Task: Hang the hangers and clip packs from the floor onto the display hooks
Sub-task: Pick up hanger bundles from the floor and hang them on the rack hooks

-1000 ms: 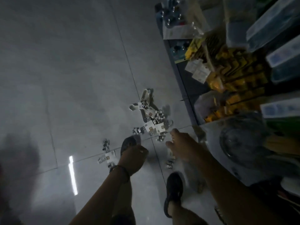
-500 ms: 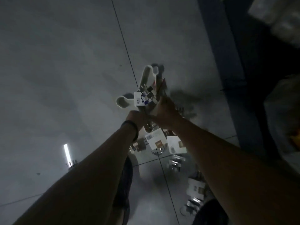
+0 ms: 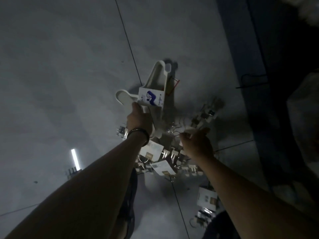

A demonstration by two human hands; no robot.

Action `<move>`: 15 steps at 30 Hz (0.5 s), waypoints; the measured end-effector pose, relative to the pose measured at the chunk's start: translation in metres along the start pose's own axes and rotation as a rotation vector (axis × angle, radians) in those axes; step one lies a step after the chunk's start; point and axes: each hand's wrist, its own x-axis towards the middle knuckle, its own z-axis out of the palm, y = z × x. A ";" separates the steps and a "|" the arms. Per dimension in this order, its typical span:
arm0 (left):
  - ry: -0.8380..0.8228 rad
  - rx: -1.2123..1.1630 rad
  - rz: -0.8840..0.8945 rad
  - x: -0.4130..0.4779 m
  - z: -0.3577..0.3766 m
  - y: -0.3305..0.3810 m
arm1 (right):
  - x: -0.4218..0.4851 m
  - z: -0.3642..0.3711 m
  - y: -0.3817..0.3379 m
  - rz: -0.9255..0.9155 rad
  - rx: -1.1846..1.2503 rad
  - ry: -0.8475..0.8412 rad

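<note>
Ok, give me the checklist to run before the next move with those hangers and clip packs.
1. Left hand grips the white hangers: ok.
2. Hangers held as one bundle by the label: ok.
3. Right hand holds a clip pack: cannot tell. Its fingers are curled, but the picture is dim and blurred.
4. Clip packs all off the floor: not ok, several lie there.
5. Hangers free of the clip packs: cannot tell, their lower end is hidden.
</note>
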 end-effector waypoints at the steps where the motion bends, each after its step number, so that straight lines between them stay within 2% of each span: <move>1: 0.027 -0.033 0.016 -0.001 -0.006 0.001 | -0.002 0.000 0.005 0.022 0.001 -0.019; 5: 0.047 -0.085 0.079 -0.010 -0.035 0.000 | -0.019 -0.003 0.017 0.047 -0.167 -0.058; 7: 0.006 -0.098 0.124 -0.027 -0.056 0.002 | -0.040 -0.015 0.009 0.036 -0.145 -0.026; 9: -0.057 -0.116 0.155 -0.052 -0.080 0.006 | -0.070 -0.040 -0.008 -0.141 -0.021 0.085; 11: -0.099 -0.094 0.187 -0.082 -0.106 0.014 | -0.103 -0.081 -0.028 -0.408 0.073 0.206; 13: -0.115 -0.044 0.246 -0.115 -0.137 0.029 | -0.139 -0.133 -0.051 -0.658 0.059 0.286; 15: -0.144 0.026 0.323 -0.153 -0.173 0.048 | -0.175 -0.186 -0.071 -0.785 -0.023 0.324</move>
